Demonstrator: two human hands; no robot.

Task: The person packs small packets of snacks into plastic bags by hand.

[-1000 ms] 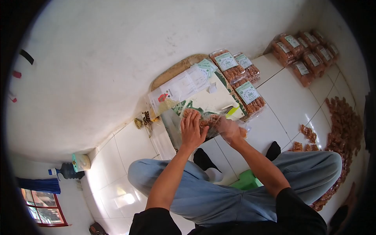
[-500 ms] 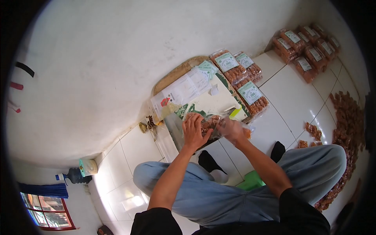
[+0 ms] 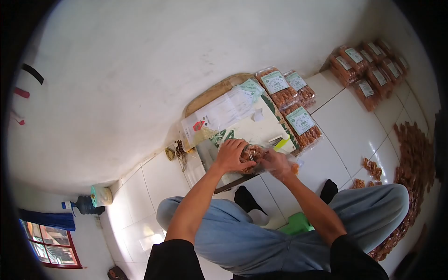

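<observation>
At the near edge of a low table (image 3: 245, 133), a clear plastic bag of brown snack pieces (image 3: 253, 154) lies between my hands. My left hand (image 3: 230, 157) is wrapped round the bag's left end, thumb along the near side. My right hand (image 3: 276, 164), slightly blurred, closes on loose plastic at the bag's right end. Just beyond the right hand is a tool with a yellow-green handle (image 3: 281, 143), probably a cutter or scissors. Something orange (image 3: 294, 168) shows through plastic beside the right wrist.
Labelled snack packs (image 3: 301, 120) stand along the table's right side. Flat plastic bags (image 3: 217, 114) and printed labels (image 3: 249, 88) lie on the far part. More packs (image 3: 368, 70) are stacked in the corner. Small snack packets (image 3: 413, 158) are heaped on the right floor.
The view has shifted slightly. My left hand's fingers have curled more round the bag, exposing more of its contents. My right hand has dropped a little and stays on the plastic.
</observation>
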